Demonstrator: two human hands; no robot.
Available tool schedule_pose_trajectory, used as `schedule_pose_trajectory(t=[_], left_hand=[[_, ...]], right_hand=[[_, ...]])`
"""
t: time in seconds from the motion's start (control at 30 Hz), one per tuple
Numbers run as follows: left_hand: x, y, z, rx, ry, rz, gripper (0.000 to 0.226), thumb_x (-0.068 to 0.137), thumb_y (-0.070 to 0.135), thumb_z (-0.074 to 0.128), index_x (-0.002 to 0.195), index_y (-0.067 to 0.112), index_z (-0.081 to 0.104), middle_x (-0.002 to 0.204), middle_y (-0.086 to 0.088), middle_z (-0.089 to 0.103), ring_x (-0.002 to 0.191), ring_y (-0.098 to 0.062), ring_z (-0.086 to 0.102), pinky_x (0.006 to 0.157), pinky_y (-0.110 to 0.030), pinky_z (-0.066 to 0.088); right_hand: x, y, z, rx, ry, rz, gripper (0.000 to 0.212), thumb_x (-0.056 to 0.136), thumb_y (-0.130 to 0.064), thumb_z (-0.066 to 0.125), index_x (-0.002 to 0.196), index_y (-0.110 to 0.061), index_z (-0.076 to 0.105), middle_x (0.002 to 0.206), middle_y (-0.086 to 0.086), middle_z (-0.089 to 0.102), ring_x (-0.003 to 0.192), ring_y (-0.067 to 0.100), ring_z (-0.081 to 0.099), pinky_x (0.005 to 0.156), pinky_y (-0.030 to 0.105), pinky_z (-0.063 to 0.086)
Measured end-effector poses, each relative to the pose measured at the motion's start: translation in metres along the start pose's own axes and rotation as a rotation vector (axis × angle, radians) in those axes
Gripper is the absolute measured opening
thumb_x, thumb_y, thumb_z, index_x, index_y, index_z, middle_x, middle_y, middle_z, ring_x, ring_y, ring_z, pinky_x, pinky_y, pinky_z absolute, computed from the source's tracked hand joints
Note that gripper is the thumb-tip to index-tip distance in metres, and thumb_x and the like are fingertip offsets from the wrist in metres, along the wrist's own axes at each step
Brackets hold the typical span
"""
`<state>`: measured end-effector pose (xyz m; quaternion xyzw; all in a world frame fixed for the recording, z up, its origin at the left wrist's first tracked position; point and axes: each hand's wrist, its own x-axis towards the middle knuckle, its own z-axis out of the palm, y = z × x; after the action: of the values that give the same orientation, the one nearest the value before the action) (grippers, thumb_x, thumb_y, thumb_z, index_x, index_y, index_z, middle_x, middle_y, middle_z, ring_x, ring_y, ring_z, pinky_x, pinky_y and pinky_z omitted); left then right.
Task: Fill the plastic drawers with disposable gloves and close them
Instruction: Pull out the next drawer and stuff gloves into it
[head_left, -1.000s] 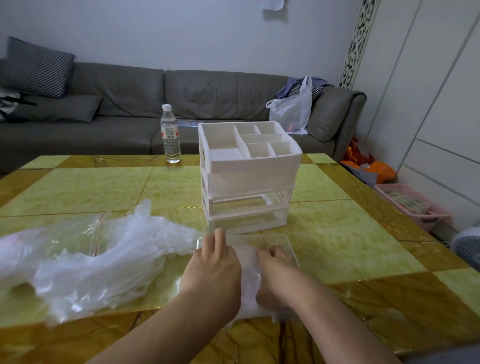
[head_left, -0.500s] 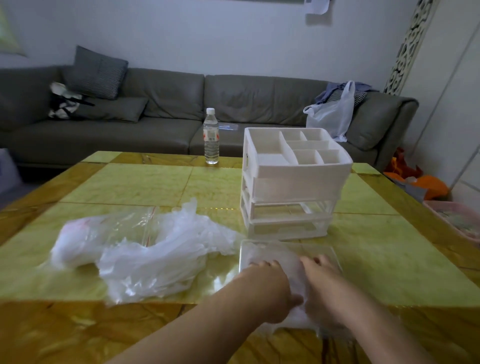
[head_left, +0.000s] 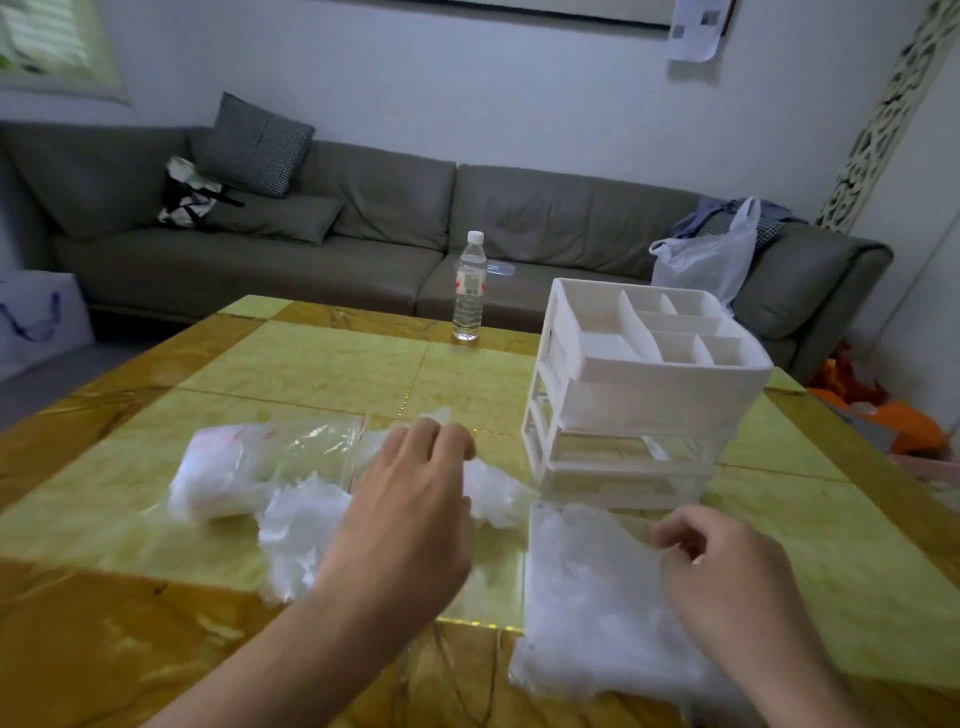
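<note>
Disposable gloves (head_left: 587, 587) fill the clear pulled-out drawer (head_left: 540, 597) that lies flat near the table's (head_left: 311, 364) near edge, straight in front of the white drawer organiser (head_left: 639, 395). I see my right hand (head_left: 727, 577) over the right side of that drawer, its fingers loosely curled above the gloves; whether they pinch any film I cannot tell. My left hand (head_left: 410, 514) reaches over the loose glove pile (head_left: 306, 525) near the table's middle, fingers relaxed and spread, grasping nothing that I can make out. Just beyond the pile, toward the left edge, lies a clear zip bag (head_left: 244, 462) with more gloves bunched inside and some red print too blurred to read. The organiser stands toward the right edge, its divided top tray open to view, a frosted drawer shut beneath it, and clear tiers below. A water bottle (head_left: 470, 291) stands upright at the far edge; its label shows red marks but no legible words. Behind runs a grey sofa (head_left: 363, 228) carrying a white plastic bag (head_left: 706, 260).
</note>
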<state>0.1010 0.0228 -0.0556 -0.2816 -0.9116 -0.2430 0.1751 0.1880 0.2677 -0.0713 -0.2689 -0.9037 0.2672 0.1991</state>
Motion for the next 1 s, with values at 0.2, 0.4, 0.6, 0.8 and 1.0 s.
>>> schedule_pose_trajectory(t=[0.2, 0.4, 0.6, 0.8, 1.0], left_hand=[[-0.001, -0.064, -0.012, -0.109, -0.221, -0.272, 0.032, 0.100, 0.057, 0.049, 0.121, 0.034, 0.058, 0.110, 0.018, 0.061, 0.102, -0.003, 0.059, 0.092, -0.033, 0.054], [0.001, -0.083, -0.004, 0.009, -0.274, -0.255, 0.014, 0.098, 0.050, 0.055, 0.101, 0.037, 0.060, 0.101, 0.018, 0.060, 0.091, -0.006, 0.062, 0.079, -0.036, 0.058], [0.005, -0.093, -0.001, -0.093, -0.080, -0.299, 0.027, 0.101, 0.024, 0.058, 0.074, 0.023, 0.056, 0.071, 0.005, 0.060, 0.066, -0.013, 0.058, 0.059, -0.036, 0.050], [0.008, -0.091, -0.030, -0.311, 0.098, -0.259, 0.021, 0.102, 0.035, 0.058, 0.086, 0.023, 0.063, 0.069, 0.006, 0.063, 0.064, -0.009, 0.057, 0.057, -0.023, 0.044], [-0.010, -0.100, -0.044, -0.013, -0.552, -0.129, 0.075, 0.067, 0.087, 0.066, 0.129, 0.050, 0.046, 0.123, 0.032, 0.049, 0.121, -0.001, 0.040, 0.103, -0.027, 0.041]], right_hand=[[-0.011, -0.021, 0.011, 0.066, 0.022, -0.094, 0.034, 0.079, 0.007, 0.064, 0.068, -0.025, 0.068, 0.062, -0.020, 0.063, 0.060, 0.004, 0.057, 0.054, 0.018, 0.043], [-0.019, -0.044, 0.028, 0.091, -0.003, -0.160, 0.036, 0.081, 0.008, 0.065, 0.066, -0.025, 0.066, 0.059, -0.016, 0.062, 0.055, 0.006, 0.057, 0.048, 0.015, 0.039], [-0.024, -0.055, 0.041, 0.101, -0.022, -0.200, 0.037, 0.081, 0.008, 0.065, 0.066, -0.025, 0.067, 0.055, -0.016, 0.058, 0.052, 0.007, 0.054, 0.045, 0.015, 0.035], [-0.027, -0.064, 0.041, 0.148, -0.018, -0.266, 0.038, 0.084, 0.010, 0.064, 0.069, -0.025, 0.068, 0.057, -0.022, 0.058, 0.058, 0.002, 0.056, 0.050, 0.011, 0.038], [-0.030, -0.069, 0.047, 0.200, -0.017, -0.332, 0.038, 0.082, 0.012, 0.063, 0.070, -0.024, 0.068, 0.057, -0.005, 0.060, 0.053, 0.009, 0.053, 0.048, 0.013, 0.035]])
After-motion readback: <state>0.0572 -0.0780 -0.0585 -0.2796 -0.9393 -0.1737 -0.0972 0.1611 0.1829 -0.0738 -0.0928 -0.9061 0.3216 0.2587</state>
